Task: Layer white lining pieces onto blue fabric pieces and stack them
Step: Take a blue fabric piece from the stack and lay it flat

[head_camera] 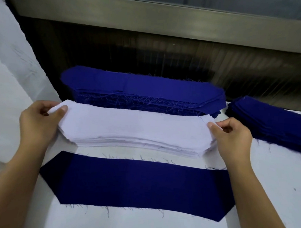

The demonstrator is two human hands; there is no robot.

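At the centre of the white table [273, 202] lies a stack of white lining pieces [134, 128], long and narrow with tapered ends, its layers slightly fanned along the near side. The left hand [38, 120] pinches the stack's left end at 9 o'clock. Its thumb lies on top of the upper lining and its fingers curl beneath, so this end is bent up a little off the layers below. The right hand [233, 135] pinches the right end at 3 o'clock, thumb tip on the top surface and fingers curled at the edge. How many layers each hand holds cannot be told.

Toward 6 o'clock from the stack, with a strip of bare table between them, a single blue fabric piece [134, 182] lies flat. It has the same long shape with angled ends, and loose threads fray along both long edges. The right forearm passes over its right end.

At 12 o'clock, right against the far edge of the white stack, sits a thick blue stack [142, 92] with frayed threads showing along its near side. At 2 to 3 o'clock, just beyond the right hand, a second blue stack [273, 126] lies at an angle, its layers stepped. At 9 to 10 o'clock a sheet of white cloth [9, 86] slopes up along the left edge. Beyond the table at 12 o'clock runs a grey metal ledge [152, 19]
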